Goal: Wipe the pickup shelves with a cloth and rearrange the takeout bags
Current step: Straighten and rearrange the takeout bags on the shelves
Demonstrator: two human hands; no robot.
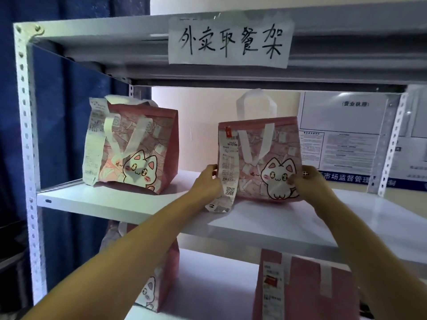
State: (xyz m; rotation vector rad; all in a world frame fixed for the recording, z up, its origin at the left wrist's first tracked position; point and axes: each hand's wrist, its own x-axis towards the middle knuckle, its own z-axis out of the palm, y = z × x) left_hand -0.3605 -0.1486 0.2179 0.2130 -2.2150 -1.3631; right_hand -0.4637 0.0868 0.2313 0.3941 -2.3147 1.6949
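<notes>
Both arms raised and stretched forward from the lower edge of view to the middle shelf (300, 229). Left hand (208, 184) set against the left side of the right-hand takeout bag (261, 158), fingers curled round its edge just beside the hanging receipt (228, 167). Right hand (307, 181) gripping the bag's right side, thumb pressed on the front near the printed cat. Bag upright, held between the two hands, near the shelf's front edge, right of centre — whether the base rests on the shelf or hangs just above it cannot be told.

Takeout bags: four in view, all pink.
- Two on the middle shelf — the held one, and the left-hand bag (131, 146) standing near the shelf's left end, well apart from the first, with a long receipt on its front.
- Two on the lower shelf (208, 285) — one bag (161, 285) towards the left, partly hidden by the left arm; one bag (307, 287) towards the right, showing taped strips and a label.

Shelves: three levels seen. Handwritten paper sign (231, 41) — one, taped to the top shelf's front edge.
</notes>
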